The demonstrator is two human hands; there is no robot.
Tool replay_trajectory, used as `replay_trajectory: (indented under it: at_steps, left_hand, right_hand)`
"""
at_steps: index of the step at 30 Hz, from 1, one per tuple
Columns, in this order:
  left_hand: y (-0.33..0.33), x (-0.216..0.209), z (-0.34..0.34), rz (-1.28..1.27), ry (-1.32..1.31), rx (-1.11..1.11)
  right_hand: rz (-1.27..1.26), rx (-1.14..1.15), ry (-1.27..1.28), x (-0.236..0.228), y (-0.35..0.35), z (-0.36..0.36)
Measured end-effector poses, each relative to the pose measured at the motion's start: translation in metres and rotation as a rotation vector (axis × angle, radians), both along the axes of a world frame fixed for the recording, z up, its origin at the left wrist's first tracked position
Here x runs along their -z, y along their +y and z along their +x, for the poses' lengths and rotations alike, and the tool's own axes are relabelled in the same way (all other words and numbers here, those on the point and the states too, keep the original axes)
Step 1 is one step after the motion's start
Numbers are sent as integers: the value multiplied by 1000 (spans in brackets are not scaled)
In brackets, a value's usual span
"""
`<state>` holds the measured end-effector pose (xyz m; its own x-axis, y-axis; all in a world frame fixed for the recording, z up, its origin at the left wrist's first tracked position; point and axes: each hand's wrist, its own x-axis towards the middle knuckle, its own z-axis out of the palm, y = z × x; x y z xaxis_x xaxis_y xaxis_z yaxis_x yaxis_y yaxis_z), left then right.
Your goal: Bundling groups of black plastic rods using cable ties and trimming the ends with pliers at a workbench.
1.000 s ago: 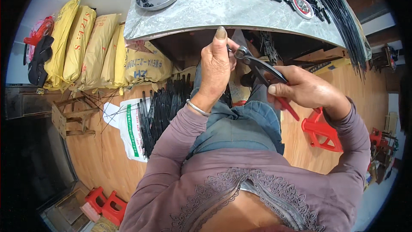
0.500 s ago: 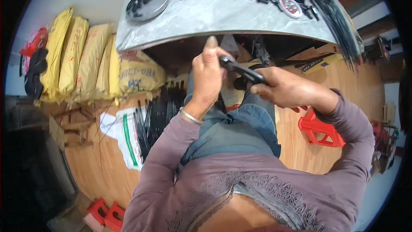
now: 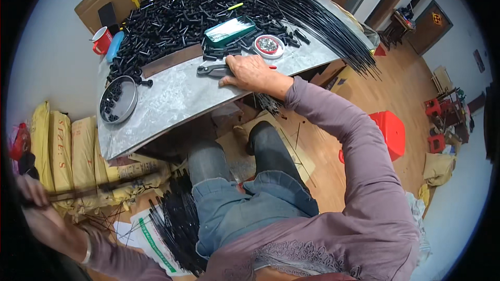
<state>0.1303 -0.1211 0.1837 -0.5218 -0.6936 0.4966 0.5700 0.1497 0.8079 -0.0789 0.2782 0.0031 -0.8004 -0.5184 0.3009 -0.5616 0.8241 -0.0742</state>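
My right hand is closed over a pair of pliers at the table's near edge. Their dark metal jaws point left, and a red handle tip shows past my fingers. Far out to the left, my left hand is smeared by motion. A thin dark rod, blurred too, runs rightward from its closed fingers. Beyond the pliers are a green box of thin pale pieces and a round white-and-red dish of small shiny bits. Black tubular parts are heaped behind them.
A round tray with small black pieces sits at the table's left end. Long black rods overhang the right end. More rods lie on the floor left of my legs, near yellow sacks. A red stool stands right.
My hands were together over my lap around a dark tool. Now my right hand is on the table with the pliers, and my left has swung far left. The view has shifted, showing more table.
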Motion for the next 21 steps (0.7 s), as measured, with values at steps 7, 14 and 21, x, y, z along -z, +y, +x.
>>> replay_trajectory:
  at_steps: [7,14,21]
  left_hand:
    - [-69,333,21,-546,-1013,-146]
    - [-39,479,90,-751,-1618,-164]
    - [-28,488,43,-789,-1668,-47]
  right_hand:
    - [-75,-19,309,-7,8,-9]
    - [-179,576,367,-33,127,-115]
    - [-137,832,-22,-32,148,-179]
